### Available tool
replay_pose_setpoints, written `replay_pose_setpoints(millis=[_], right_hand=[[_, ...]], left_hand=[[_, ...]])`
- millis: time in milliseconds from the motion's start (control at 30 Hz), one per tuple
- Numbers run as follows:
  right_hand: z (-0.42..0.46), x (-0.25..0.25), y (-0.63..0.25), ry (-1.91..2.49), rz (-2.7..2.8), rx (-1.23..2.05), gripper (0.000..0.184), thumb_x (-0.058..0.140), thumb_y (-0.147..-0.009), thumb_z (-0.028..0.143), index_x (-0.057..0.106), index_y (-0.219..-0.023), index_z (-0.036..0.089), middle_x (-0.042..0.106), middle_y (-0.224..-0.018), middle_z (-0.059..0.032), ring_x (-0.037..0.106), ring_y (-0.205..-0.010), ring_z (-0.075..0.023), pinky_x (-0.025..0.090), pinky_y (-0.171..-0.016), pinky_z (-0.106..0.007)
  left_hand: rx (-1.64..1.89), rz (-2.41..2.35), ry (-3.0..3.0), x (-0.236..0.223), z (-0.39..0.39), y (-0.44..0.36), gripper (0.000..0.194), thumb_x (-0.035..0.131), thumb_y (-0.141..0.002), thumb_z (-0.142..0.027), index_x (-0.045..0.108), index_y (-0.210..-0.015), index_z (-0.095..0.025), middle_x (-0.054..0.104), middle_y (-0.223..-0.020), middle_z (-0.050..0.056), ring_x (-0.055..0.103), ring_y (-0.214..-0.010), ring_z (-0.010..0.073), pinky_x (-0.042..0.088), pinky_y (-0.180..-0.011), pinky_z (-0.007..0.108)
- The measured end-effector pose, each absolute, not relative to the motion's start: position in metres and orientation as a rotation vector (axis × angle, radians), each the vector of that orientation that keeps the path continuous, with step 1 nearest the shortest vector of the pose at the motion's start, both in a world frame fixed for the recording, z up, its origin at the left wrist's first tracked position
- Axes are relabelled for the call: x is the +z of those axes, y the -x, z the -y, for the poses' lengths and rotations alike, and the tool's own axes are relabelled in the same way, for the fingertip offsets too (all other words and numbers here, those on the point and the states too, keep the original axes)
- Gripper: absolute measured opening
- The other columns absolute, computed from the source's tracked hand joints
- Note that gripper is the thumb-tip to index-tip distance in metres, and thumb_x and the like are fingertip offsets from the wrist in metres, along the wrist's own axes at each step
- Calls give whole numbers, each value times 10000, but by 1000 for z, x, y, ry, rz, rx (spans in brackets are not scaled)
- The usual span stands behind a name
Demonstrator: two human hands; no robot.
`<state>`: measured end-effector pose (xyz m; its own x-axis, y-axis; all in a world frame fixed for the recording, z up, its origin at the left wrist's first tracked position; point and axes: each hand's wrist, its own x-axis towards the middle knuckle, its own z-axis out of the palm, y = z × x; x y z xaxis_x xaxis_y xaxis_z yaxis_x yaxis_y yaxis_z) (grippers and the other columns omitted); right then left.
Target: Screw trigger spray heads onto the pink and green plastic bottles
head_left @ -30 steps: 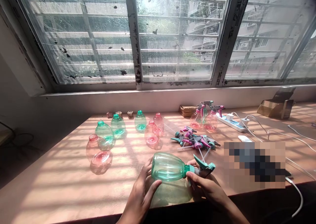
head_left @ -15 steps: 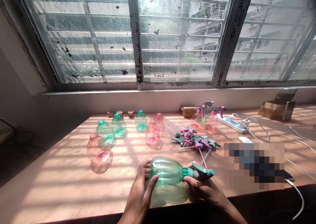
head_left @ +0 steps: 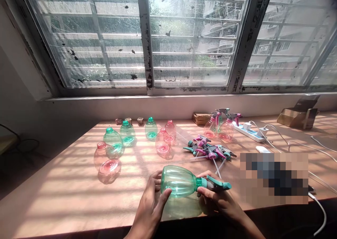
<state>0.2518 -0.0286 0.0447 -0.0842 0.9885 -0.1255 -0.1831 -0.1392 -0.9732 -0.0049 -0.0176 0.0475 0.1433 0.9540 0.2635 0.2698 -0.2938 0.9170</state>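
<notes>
A clear green spray bottle [head_left: 179, 181] lies sideways in the air above the table's front edge, its base to the left. My left hand [head_left: 152, 200] wraps round the base end, thumb along the near side. At the neck, the fingers of my right hand [head_left: 216, 197] close on the collar of the teal and grey trigger sprayer [head_left: 218, 184], which sits on the bottle's mouth. Whether its thread is fully tight I cannot tell. Beyond my hands lies a pile of pink, teal and grey trigger sprayers [head_left: 210, 151] with clear tubes.
Open green bottles [head_left: 151, 128] and pink bottles [head_left: 106, 158] stand at the left and middle. Bottles with sprayers fitted [head_left: 225, 130] stand at the back, near a power strip [head_left: 249, 132] with white cables. A cardboard box [head_left: 297, 116] is far right; a blurred dark object [head_left: 279, 177] lies closer.
The bottle and both hands are almost where they were. My right fingers have shifted slightly at the sprayer collar, and the whole view has moved a little.
</notes>
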Motion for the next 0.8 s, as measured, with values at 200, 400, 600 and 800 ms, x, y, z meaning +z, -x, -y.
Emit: replay_pose_setpoints(millis=[200,400,600,800], right_hand=[[28,47,-251,1096,1042,1430,483,868,-738,615,677,-994,253,661,-635,30,536,-465,-144,318,-427,-246],[28,46,-251,1117,1077,1372,458,843,-751,608,694,-986,245,674,-657,20,561,-499,-169,386,-475,-289],[26,51,-252,1151,1244,1201,273,844,-745,438,721,-951,309,661,-698,39,606,-664,-222,463,-663,-345],[27,44,-254,1133,1204,1288,380,821,-790,549,703,-1037,285,633,-651,39,550,-590,-194,405,-564,-324]], left_hand=[[1188,-1148,-1711,38,11,4,343,568,-1004,-444,529,-1303,-282,580,-1418,104,701,-1111,266,556,-981,427],[1169,-1183,-1713,43,16,4,601,720,-915,-475,460,-1429,-303,646,-1340,89,681,-1173,296,509,-1065,457],[1148,-1237,-1664,51,17,4,524,511,-1014,-600,490,-1408,-256,679,-1309,102,696,-1150,291,530,-1011,422],[1192,-1187,-1728,37,11,5,425,545,-1000,-536,571,-1339,-280,586,-1469,115,717,-966,250,571,-937,427]])
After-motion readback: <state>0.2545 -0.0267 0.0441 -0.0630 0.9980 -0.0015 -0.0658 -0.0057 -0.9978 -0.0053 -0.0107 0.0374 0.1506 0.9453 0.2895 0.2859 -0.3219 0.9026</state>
